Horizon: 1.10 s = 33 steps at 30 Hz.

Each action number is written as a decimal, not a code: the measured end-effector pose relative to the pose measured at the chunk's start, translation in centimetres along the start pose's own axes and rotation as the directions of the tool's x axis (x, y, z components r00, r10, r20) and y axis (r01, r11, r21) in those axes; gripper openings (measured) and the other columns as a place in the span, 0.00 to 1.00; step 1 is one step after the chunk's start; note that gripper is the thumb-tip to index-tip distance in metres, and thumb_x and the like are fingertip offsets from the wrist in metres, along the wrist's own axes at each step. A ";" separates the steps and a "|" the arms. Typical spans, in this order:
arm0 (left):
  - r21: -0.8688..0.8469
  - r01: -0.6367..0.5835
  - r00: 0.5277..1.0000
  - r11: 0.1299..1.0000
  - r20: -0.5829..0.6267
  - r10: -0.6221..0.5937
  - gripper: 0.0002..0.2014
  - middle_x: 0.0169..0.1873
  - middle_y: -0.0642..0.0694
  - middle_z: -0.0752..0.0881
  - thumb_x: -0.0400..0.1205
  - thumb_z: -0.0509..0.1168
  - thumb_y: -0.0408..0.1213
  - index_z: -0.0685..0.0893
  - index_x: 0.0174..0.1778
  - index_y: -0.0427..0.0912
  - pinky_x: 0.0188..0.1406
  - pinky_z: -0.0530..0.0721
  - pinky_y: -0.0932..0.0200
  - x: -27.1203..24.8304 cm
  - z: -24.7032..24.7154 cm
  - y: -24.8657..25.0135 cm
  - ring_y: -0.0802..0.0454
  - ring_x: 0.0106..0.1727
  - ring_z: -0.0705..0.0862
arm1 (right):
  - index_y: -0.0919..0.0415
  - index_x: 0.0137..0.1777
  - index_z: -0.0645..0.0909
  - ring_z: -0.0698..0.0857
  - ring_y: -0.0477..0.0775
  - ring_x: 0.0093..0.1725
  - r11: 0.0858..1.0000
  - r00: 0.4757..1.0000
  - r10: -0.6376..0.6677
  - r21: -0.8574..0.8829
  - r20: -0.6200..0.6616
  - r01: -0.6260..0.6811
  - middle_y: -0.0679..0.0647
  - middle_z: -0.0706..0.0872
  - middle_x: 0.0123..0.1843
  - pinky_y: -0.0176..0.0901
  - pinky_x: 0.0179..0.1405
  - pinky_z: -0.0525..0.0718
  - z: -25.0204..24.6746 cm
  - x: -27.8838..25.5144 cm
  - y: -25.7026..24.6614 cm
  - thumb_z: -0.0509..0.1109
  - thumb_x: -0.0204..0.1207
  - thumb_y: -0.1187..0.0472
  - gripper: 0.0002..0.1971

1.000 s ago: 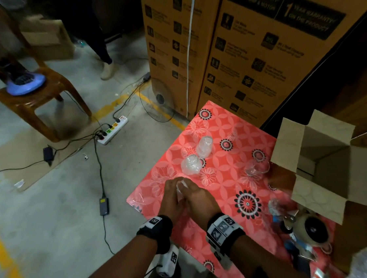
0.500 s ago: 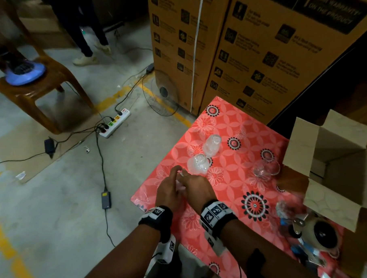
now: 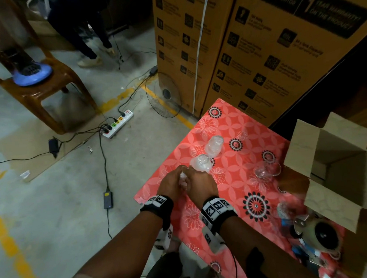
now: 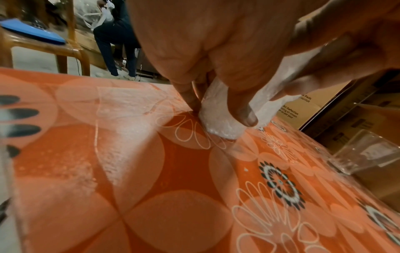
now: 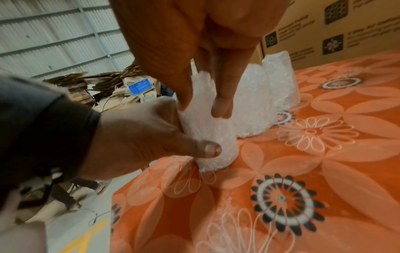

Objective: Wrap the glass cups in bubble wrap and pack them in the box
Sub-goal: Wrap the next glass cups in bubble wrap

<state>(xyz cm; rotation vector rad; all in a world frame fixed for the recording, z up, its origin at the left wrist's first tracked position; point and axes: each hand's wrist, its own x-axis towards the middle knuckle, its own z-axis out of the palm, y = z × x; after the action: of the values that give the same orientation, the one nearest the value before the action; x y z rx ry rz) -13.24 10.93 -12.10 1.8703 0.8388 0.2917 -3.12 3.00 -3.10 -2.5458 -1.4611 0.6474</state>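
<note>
Both hands hold one bubble-wrapped cup (image 3: pixel 183 177) (image 5: pixel 207 130) (image 4: pixel 223 119) standing on the red flowered tablecloth (image 3: pixel 239 178) near its left corner. My left hand (image 3: pixel 172 184) grips its lower side, thumb across the wrap. My right hand (image 3: pixel 199 186) pinches the wrap at its top between thumb and fingers. Two more wrapped cups (image 3: pixel 201 163) (image 3: pixel 214 146) stand just beyond. A bare glass cup (image 3: pixel 267 170) (image 4: pixel 363 152) stands to the right, beside the open cardboard box (image 3: pixel 335 170).
A tape dispenser (image 3: pixel 321 235) lies at the table's near right edge, below the box. Tall printed cartons (image 3: pixel 248 52) stand behind the table. On the floor to the left are a power strip (image 3: pixel 117 123), cables, a fan grille, a wooden chair (image 3: pixel 39 86) and another person's legs (image 3: pixel 85 38).
The hands stay on the wrapped cup, working its top. The head view has shifted a little, so the table and box sit further right in the picture.
</note>
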 end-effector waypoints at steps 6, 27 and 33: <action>0.002 -0.027 1.000 1.000 0.015 0.027 0.37 0.64 0.46 0.87 0.69 0.71 0.43 0.74 0.77 0.48 0.63 0.89 0.44 1.0 -0.7 -0.1 0.46 0.64 0.87 | 0.50 0.90 0.64 0.86 0.68 0.69 0.994 0.998 -0.056 0.095 -0.001 0.056 0.57 0.83 0.78 0.58 0.66 0.86 -1.1 -0.4 1.2 0.73 0.81 0.60 0.38; 0.281 -0.336 0.883 0.899 -0.239 0.405 0.10 0.50 0.46 0.84 0.82 0.71 0.40 0.96 0.53 0.45 0.56 0.72 0.61 0.4 -0.7 0.4 0.46 0.54 0.80 | 0.47 0.76 0.81 0.95 0.53 0.50 0.963 0.970 0.005 0.262 -0.244 0.061 0.50 0.95 0.59 0.52 0.51 0.92 -1.2 -3.5 7.6 0.65 0.79 0.44 0.25; 0.123 0.055 0.967 0.991 -0.253 -0.022 0.02 0.37 0.49 0.94 0.72 0.81 0.31 0.97 0.37 0.43 0.53 0.89 0.51 1.0 0.1 3.5 0.48 0.41 0.89 | 0.52 0.69 0.88 0.95 0.50 0.45 0.933 0.933 0.193 0.352 -0.304 -0.079 0.45 0.95 0.53 0.49 0.49 0.92 -1.8 -5.0 12.0 0.72 0.84 0.53 0.15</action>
<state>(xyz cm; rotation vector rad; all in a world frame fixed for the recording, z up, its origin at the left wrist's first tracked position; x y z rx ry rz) -10.99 10.68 -9.31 1.9603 1.0870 0.4679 4.96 -7.28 -3.87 -2.3567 -0.9734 0.4085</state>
